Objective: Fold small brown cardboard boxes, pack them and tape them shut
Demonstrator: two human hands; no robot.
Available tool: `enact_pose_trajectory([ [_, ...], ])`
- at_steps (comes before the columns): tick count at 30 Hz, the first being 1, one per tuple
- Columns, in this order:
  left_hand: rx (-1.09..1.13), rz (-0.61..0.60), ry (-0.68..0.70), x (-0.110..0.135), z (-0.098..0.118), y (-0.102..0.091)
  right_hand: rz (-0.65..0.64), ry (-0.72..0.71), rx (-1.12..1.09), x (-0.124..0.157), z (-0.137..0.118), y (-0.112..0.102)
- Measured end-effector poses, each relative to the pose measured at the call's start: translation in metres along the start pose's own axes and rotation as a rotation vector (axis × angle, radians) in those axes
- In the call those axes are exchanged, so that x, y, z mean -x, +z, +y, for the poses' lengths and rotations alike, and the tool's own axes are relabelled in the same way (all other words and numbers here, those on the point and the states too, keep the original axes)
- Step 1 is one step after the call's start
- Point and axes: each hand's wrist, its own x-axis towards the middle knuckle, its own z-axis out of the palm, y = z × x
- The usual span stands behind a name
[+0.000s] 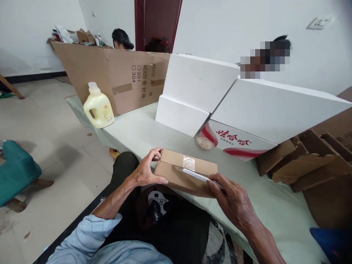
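Observation:
A small brown cardboard box (176, 176) sits at the near edge of the table, with a piece of clear tape (189, 163) across its top seam. My left hand (147, 170) grips the box's left end, thumb along the near side and fingers at the far corner. In my right hand (229, 194) is a slim, pale knife (195, 175), closed between thumb and fingers. Its tip points left and lies over the top seam, close to the tape. Whether the tip is inside the cardboard I cannot tell.
A yellow detergent bottle (99, 106) stands left by a large carton (123, 80). White boxes (198, 80) form a wall at the back, beside a red-and-white carton (236, 141). Crumpled tape (205, 142) lies before it. Open cardboard boxes (302, 161) are right. Two people are partly visible behind.

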Motion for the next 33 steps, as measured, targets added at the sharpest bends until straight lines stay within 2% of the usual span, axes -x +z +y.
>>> enact_pose_trajectory([
  [7, -0.044, -0.005, 0.040, 0.000, 0.001, -0.002, -0.022, 0.022, -0.012, 0.000, 0.005, 0.005],
  [14, -0.035, -0.004, 0.040, 0.002, 0.002, -0.001, 0.018, -0.017, -0.067, 0.000, 0.003, 0.001],
  [22, -0.036, -0.009, 0.024, 0.002, 0.000, 0.000, 0.062, -0.090, 0.018, -0.007, -0.001, -0.001],
  [33, -0.083, -0.007, 0.026, 0.002, 0.001, 0.000, -0.046, -0.029, 0.161, -0.022, -0.019, -0.013],
])
